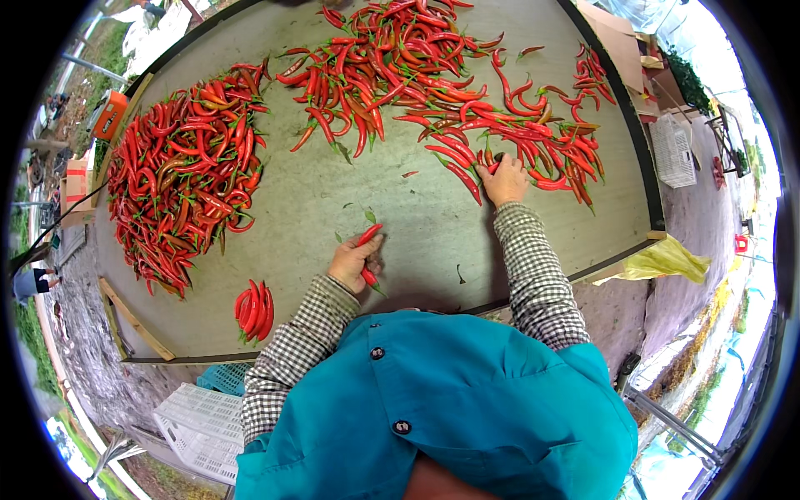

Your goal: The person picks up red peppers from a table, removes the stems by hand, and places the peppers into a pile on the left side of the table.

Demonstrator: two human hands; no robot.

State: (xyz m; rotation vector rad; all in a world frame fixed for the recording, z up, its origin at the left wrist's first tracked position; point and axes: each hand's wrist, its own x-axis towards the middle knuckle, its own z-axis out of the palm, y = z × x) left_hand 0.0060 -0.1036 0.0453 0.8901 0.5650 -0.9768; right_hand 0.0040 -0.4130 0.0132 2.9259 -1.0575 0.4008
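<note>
My left hand (pixel 356 259) is closed around red chili peppers (pixel 370 234), whose ends stick out above and below the fist, over the table near my body. Farther off to the right, my right hand (pixel 505 180) touches the near edge of a spread of red chilies (pixel 519 131). Its fingers are around a red pepper (pixel 494 167) there, partly hidden by the hand. Just left of it lies a long red chili (pixel 461 178). A small bunch of chilies (pixel 255 311) rests on the table left of my left arm.
A large chili heap (pixel 187 169) covers the table's (pixel 387 187) left side; another pile (pixel 381 62) lies at the back. Dark raised edging (pixel 631 112) borders the right side. White plastic crates (pixel 200 425) stand below left, and another white crate (pixel 673 150) is beyond the right edge.
</note>
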